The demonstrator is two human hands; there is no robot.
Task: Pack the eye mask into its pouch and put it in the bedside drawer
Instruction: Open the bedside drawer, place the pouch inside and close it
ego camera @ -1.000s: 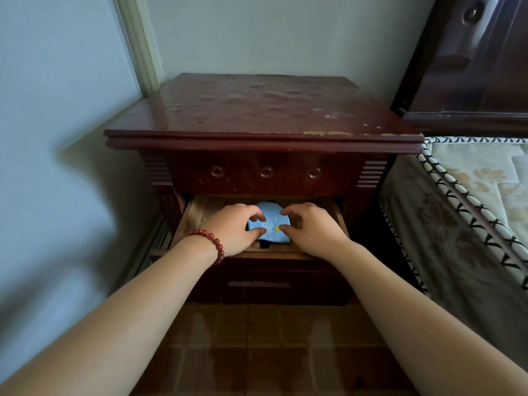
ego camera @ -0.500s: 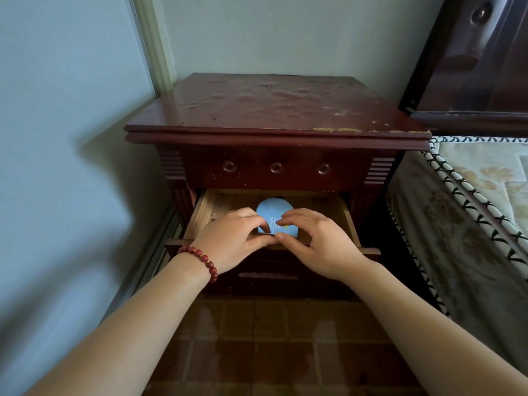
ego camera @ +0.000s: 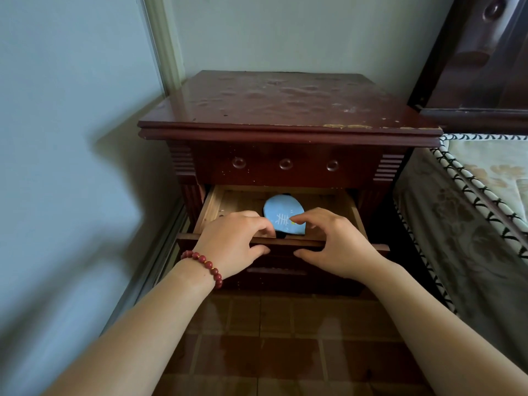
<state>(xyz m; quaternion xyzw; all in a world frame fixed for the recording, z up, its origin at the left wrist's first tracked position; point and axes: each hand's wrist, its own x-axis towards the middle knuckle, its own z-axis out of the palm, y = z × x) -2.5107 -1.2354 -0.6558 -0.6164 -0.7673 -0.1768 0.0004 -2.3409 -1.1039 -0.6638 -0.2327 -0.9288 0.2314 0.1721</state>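
The blue pouch (ego camera: 281, 214) lies in the open drawer (ego camera: 212, 207). It looks soft and light; pinch its edge. Left hand (ego camera: 231, 247) grips the drawer front. Right hand (ego camera: 337, 244), loose, touches the pouch.

Pouch (ego camera: 281, 214): light blue, flat, rounded at the far end, with a white line marking and a small yellow spot on top. Black material shows at its far and near edges. It lies flat in the drawer (ego camera: 240, 202), about centre, close to the front. Drawer: partly pulled out, pale wood inside, dark red-brown front
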